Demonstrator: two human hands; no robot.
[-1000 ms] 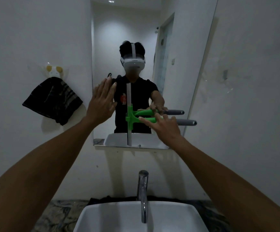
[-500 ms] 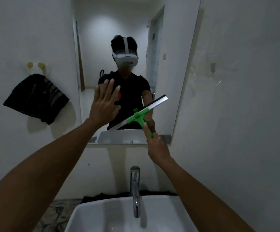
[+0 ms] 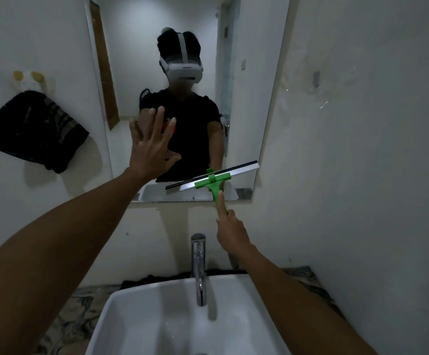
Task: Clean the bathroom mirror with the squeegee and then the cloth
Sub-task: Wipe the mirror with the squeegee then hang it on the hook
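Now my right hand, closed on the green plastic squeegee, has brought its blade down to the rectangular wall mirror's lower edge, finishing this stroke I think, while my left hand stays open.

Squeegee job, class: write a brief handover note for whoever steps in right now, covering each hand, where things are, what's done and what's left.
Right hand: gripping the green squeegee by its handle, blade tilted near the lower right of the mirror.
Left hand: open, fingers spread, raised at the mirror; contact unclear.
Dark cloth: hanging on the left wall, untouched.
Done: squeegeeing under way; how much is covered cannot be told.
Left: finish the squeegee passes, then wipe with the cloth.
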